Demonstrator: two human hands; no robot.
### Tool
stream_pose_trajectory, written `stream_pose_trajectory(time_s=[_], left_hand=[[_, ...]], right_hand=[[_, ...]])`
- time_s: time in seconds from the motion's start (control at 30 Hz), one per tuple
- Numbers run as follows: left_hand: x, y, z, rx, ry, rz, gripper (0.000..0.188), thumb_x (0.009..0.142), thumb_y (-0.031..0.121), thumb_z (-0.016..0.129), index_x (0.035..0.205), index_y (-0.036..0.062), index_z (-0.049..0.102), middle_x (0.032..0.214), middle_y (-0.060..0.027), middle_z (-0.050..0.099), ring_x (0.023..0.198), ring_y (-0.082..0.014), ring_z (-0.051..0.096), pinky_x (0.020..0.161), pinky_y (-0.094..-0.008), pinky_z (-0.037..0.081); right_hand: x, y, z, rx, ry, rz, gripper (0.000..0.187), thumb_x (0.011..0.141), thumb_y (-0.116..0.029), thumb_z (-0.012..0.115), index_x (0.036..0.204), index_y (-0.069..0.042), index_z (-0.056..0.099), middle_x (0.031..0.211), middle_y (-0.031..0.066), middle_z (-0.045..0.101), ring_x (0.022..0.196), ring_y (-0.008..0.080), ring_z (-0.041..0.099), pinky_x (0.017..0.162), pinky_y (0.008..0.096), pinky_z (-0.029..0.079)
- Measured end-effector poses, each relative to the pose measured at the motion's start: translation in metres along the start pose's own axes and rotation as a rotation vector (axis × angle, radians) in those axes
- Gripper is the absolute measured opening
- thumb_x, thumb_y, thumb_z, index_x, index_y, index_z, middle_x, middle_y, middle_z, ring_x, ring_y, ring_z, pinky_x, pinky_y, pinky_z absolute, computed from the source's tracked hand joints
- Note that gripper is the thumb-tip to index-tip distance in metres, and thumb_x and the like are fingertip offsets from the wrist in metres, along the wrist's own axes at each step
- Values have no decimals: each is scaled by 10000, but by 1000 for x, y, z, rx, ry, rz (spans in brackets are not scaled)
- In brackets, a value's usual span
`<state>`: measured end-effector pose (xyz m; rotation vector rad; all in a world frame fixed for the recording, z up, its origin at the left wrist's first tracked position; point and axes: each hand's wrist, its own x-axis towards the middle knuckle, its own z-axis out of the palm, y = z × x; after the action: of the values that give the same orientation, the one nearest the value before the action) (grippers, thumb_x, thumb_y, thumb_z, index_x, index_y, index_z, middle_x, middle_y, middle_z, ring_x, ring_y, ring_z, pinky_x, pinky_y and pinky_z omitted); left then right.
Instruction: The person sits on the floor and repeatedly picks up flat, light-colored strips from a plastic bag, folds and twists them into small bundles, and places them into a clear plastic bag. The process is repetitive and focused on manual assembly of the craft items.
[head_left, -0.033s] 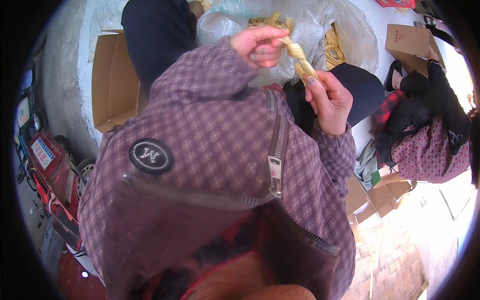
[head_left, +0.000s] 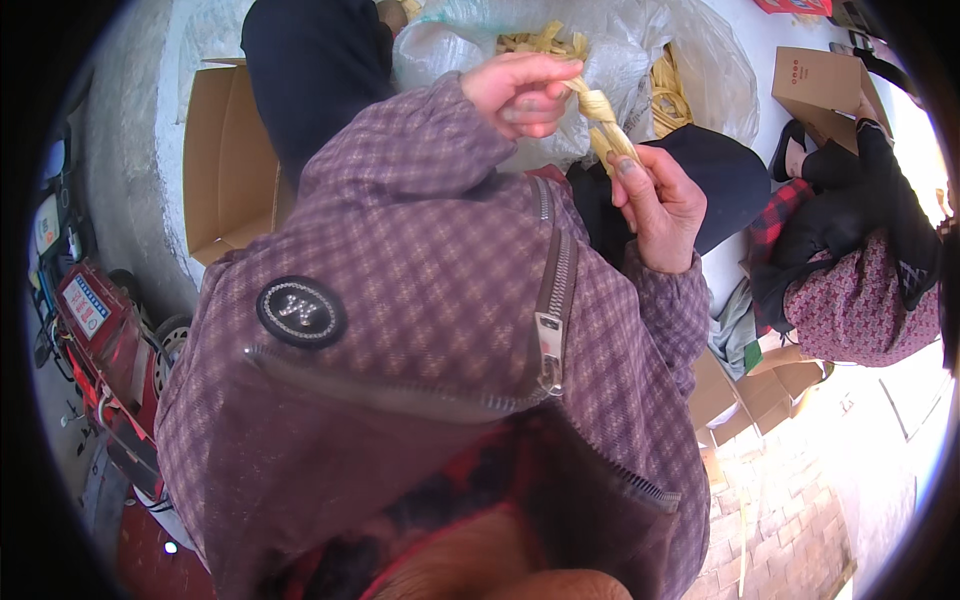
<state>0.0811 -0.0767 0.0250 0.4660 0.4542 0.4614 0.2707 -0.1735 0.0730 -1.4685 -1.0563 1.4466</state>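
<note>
L hand (head_left: 520,92) fingertips pinch top of one pale knotted husk strip (head_left: 604,122), part hidden by fingers. R hand (head_left: 655,205) grips its lower end. Plastic bag (head_left: 640,50) behind, contents blurry; 2 cardboard boxes (head_left: 225,160).

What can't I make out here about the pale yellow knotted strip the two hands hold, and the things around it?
Head view only:
- Pale yellow knotted strip: its lower end is hidden behind the right hand.
- Left hand: palm and fingertips curl away, so the grip is unclear.
- Clear plastic bag of yellow strips: top cut off by the picture's edge.
- Brown cardboard box: inside hidden by the purple checked sleeve.
</note>
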Motion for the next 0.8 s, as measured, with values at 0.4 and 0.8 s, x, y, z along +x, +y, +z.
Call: stream_pose_trajectory(time_s=[0.4, 0.8], left_hand=[[6, -21, 9, 429, 144, 154, 148, 789, 168, 639, 884, 60, 607, 653, 37, 517, 507, -15, 400, 447, -176, 268], [-5, -19, 16, 289, 334, 127, 197, 785, 157, 666, 919, 31, 596, 632, 14, 515, 429, -20, 361, 396, -172, 250]], right_hand=[[10, 19, 10, -130, -10, -116, 122, 849, -66, 568, 936, -2, 625, 621, -32, 504, 526, 20, 405, 476, 169, 310], [-4, 4, 4, -20, -109, 84, 138, 878, -84, 533, 919, 15, 619, 628, -23, 523, 491, 9, 396, 447, 153, 299]])
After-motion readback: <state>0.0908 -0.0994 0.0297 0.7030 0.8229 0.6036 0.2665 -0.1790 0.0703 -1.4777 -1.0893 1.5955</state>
